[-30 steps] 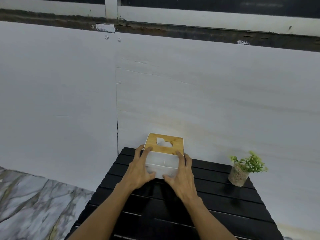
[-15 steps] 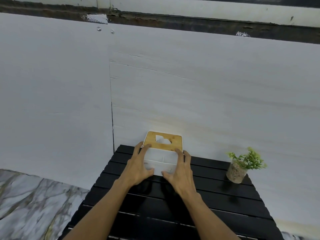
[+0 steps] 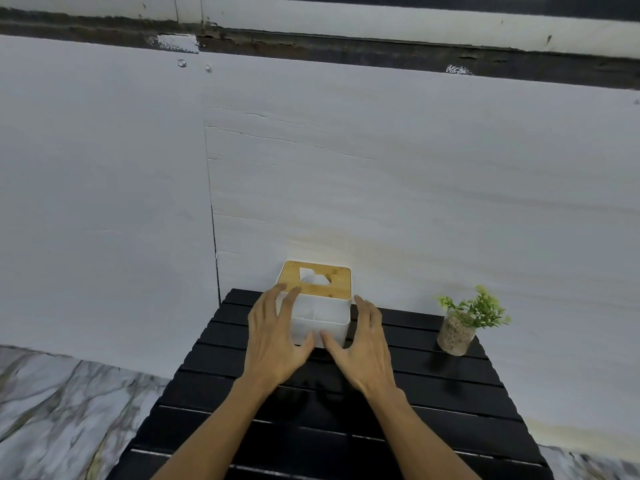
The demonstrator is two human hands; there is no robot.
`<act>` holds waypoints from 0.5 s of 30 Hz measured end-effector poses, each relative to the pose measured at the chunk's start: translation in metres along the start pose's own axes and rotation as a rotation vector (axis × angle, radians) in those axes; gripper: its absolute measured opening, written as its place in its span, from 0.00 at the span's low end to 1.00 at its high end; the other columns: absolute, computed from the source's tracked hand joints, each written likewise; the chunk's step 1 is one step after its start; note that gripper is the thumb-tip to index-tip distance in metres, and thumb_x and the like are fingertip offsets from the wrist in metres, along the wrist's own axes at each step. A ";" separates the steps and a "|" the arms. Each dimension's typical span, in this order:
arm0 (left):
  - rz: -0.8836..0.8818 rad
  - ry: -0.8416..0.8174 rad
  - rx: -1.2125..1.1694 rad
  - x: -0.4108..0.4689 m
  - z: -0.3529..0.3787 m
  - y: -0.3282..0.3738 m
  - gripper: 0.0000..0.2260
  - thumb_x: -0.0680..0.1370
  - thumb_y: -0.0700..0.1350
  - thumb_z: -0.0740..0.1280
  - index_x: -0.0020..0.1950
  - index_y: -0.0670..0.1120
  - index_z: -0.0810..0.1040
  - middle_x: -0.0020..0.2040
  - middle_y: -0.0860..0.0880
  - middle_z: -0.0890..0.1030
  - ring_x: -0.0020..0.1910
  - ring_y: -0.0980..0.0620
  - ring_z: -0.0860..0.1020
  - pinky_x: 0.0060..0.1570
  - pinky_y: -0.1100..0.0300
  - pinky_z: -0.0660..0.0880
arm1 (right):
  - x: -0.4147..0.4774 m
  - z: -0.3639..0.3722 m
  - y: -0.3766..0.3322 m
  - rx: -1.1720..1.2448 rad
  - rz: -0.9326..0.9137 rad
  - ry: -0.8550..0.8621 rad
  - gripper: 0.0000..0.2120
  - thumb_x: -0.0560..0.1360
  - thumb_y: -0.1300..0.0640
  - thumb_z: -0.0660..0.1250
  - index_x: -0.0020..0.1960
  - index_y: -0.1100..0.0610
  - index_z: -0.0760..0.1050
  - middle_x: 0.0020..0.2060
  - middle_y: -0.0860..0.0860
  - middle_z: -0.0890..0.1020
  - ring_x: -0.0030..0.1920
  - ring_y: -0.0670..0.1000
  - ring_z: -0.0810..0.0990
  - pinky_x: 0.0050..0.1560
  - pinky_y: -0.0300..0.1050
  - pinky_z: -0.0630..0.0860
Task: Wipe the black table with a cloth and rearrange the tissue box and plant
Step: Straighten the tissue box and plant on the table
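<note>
A white tissue box point(image 3: 320, 289) with a bamboo lid stands at the back edge of the black slatted table point(image 3: 443, 396), against the wall. My left hand point(image 3: 275, 341) hovers at its left front with fingers spread, and my right hand point(image 3: 363, 344) is at its right front, fingers also spread. Both thumbs lie just before the box's front face; neither hand grips it. A small green plant point(image 3: 462, 323) in a glass pot of pebbles stands at the table's back right corner. No cloth is in view.
A white wall point(image 3: 381, 185) rises directly behind the table. Marble-patterned floor point(image 3: 62, 410) lies to the left of the table and shows at the lower right too.
Both hands held the tissue box by its sides and pushed it back toward the wall; now the fingers have spread and come off it. The plant has not moved.
</note>
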State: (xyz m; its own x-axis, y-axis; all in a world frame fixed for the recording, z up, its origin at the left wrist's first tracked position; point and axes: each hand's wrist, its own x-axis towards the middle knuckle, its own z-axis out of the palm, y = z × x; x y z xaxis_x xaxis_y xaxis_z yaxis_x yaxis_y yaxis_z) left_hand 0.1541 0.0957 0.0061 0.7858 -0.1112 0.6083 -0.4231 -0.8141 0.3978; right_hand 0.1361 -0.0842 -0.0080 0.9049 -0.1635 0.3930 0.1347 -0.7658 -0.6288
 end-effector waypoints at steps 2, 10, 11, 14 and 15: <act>0.004 0.051 -0.016 -0.012 0.002 0.017 0.25 0.70 0.54 0.71 0.65 0.53 0.71 0.65 0.50 0.68 0.65 0.49 0.66 0.64 0.54 0.65 | -0.008 -0.014 0.007 -0.011 -0.002 0.039 0.39 0.72 0.30 0.63 0.76 0.45 0.54 0.72 0.47 0.62 0.69 0.50 0.69 0.58 0.54 0.79; 0.093 -0.256 -0.062 -0.049 0.043 0.080 0.16 0.74 0.56 0.63 0.60 0.54 0.74 0.58 0.56 0.74 0.58 0.54 0.70 0.58 0.58 0.67 | -0.037 -0.076 0.061 -0.034 0.158 0.149 0.26 0.77 0.41 0.66 0.69 0.50 0.65 0.64 0.48 0.73 0.64 0.49 0.73 0.59 0.50 0.76; 0.085 -0.293 -0.065 -0.052 0.048 0.087 0.17 0.75 0.57 0.62 0.61 0.54 0.74 0.59 0.56 0.73 0.60 0.54 0.70 0.60 0.58 0.66 | -0.039 -0.083 0.068 -0.042 0.189 0.155 0.23 0.76 0.42 0.66 0.67 0.49 0.66 0.62 0.47 0.74 0.62 0.50 0.74 0.58 0.50 0.76; 0.041 -0.345 -0.054 -0.056 0.063 0.100 0.17 0.76 0.56 0.62 0.63 0.53 0.73 0.62 0.55 0.72 0.62 0.53 0.68 0.61 0.58 0.65 | -0.042 -0.104 0.086 -0.072 0.280 0.158 0.18 0.75 0.43 0.67 0.60 0.50 0.69 0.54 0.47 0.75 0.56 0.52 0.75 0.51 0.50 0.76; 0.019 -0.346 -0.045 -0.057 0.067 0.102 0.17 0.76 0.56 0.62 0.62 0.52 0.74 0.61 0.54 0.73 0.62 0.52 0.69 0.61 0.57 0.65 | -0.041 -0.109 0.092 -0.082 0.303 0.160 0.19 0.75 0.43 0.67 0.59 0.51 0.70 0.53 0.48 0.74 0.55 0.52 0.75 0.50 0.50 0.76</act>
State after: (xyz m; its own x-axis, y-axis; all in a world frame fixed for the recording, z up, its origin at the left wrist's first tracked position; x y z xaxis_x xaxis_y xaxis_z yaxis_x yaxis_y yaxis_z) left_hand 0.0962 -0.0193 -0.0336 0.8805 -0.3191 0.3505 -0.4529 -0.7846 0.4234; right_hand 0.0675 -0.2159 -0.0087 0.8234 -0.4813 0.3006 -0.1691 -0.7138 -0.6796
